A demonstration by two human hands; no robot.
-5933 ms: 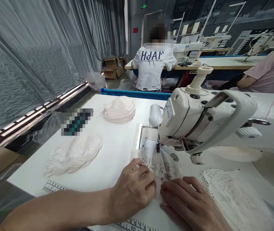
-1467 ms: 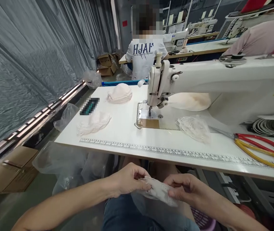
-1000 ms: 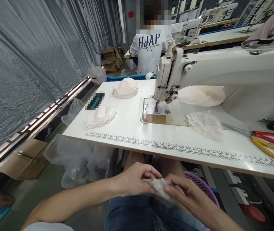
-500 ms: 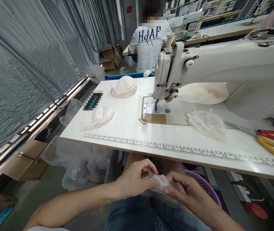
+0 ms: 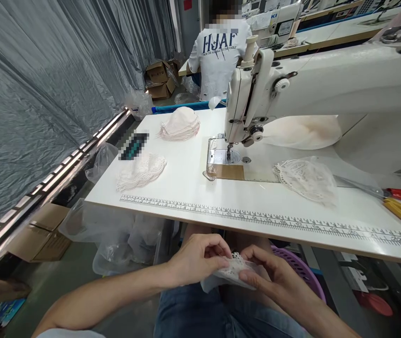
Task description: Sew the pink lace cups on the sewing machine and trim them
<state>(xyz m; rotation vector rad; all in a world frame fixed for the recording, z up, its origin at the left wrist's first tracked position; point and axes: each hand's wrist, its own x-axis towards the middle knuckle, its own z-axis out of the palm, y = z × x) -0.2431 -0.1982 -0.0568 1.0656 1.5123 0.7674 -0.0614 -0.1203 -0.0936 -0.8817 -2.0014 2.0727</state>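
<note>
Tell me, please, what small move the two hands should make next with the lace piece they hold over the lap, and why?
Probably lift the lace piece up onto the table, toward the needle plate. Both the left hand and the right hand pinch it below the table edge, above the lap, and the plate under the sewing machine is bare.

A garment sewing workshop: an industrial sewing machine (image 5: 291, 89) stands on a white table (image 5: 193, 188) with a printed ruler edge; behind it, another person (image 5: 219, 51) works at further machine benches.
</note>
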